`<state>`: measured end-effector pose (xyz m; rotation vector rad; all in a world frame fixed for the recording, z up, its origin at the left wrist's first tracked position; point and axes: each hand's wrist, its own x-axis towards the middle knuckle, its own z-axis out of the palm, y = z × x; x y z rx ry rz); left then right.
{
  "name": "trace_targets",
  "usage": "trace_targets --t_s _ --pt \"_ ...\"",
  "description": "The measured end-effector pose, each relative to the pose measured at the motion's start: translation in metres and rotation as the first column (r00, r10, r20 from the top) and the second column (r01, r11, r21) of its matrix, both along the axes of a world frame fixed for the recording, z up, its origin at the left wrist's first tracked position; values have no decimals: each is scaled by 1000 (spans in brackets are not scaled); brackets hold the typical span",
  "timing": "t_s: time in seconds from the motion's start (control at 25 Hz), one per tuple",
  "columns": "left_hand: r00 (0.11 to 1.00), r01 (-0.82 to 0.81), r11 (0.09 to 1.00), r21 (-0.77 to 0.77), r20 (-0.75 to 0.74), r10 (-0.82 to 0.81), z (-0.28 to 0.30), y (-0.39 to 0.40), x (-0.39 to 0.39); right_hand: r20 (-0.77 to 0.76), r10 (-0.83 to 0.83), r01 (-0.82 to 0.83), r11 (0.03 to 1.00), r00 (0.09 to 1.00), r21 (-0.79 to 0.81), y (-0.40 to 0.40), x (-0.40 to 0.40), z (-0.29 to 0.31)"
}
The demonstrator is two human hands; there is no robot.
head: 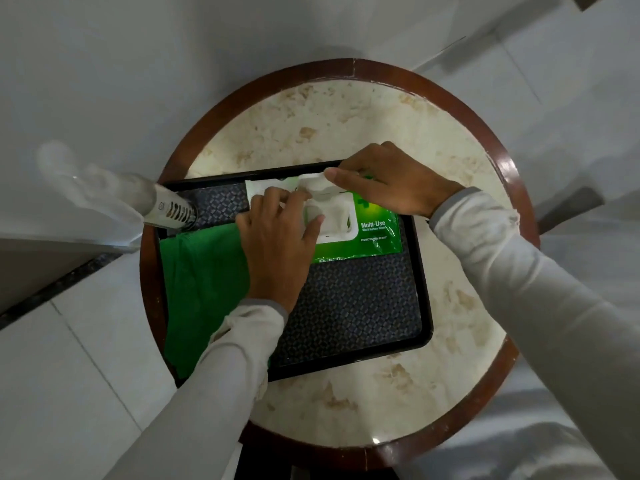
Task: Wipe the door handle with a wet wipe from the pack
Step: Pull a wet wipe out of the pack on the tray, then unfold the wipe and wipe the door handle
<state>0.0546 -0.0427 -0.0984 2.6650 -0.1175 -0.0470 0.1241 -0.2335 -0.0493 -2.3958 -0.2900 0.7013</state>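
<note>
Left hand pins the wipe pack beside a green cloth; right hand pinches its lid open.

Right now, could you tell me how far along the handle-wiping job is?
Early stage. Done: the wipes pack's white lid is flipped open on the black tray. In hand: the right hand steadies the lid while the left hand reaches into the opening. Left: pulling out a wipe and wiping the handle, which isn't clearly visible.

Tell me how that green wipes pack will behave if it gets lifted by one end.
The wipes pack looks like soft glossy film, so it would probably sag and may be slippery. Its rigid white lid frame likely stays stiff. The open flap could swing.
</note>
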Motion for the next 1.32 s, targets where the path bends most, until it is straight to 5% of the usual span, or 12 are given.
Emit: trace_targets --t_s 0.2,0.36,0.52,0.68,0.76,0.8,0.84,0.92,1.08,1.32 --pt "999 28 966 -255 -14 -33 11 3 -6 -3 -36 36 999 999 40 3 -6 3" --pt "996 -82 796 -600 -74 46 35 56 -37 104 -26 22 999 994 44 5 -30 -4" --pt "938 -345 555 -757 -305 166 35 72 -42 230 96 -59 985 969 -160 17 -62 -27" --pt "925 -379 373 -847 -355 133 52 58 -29 259 127 -66 971 957 -231 26 -66 -27" --pt "938 -346 361 -866 -334 96 87 59 -25 155 -42 51 997 987 -57 34 -62 2" --pt "941 -336 367 -867 -329 83 113 63 -23 48 -238 228 962 970 150 43 -60 27" --pt "943 -329 367 -870 -325 75 141 69 -21 -133 -404 424 826 905 373 56 -60 60" --pt "957 -289 346 -893 -280 79 209 86 -11 -377 -445 579 538 812 612 89 -59 134" --pt "957 -284 310 -907 -248 150 334 141 -7 -245 -421 418 389 873 821 169 -56 264" --pt "890 -358 59 -932 -322 324 438 253 -37 -355 -299 421 194 886 886 283 -59 372"
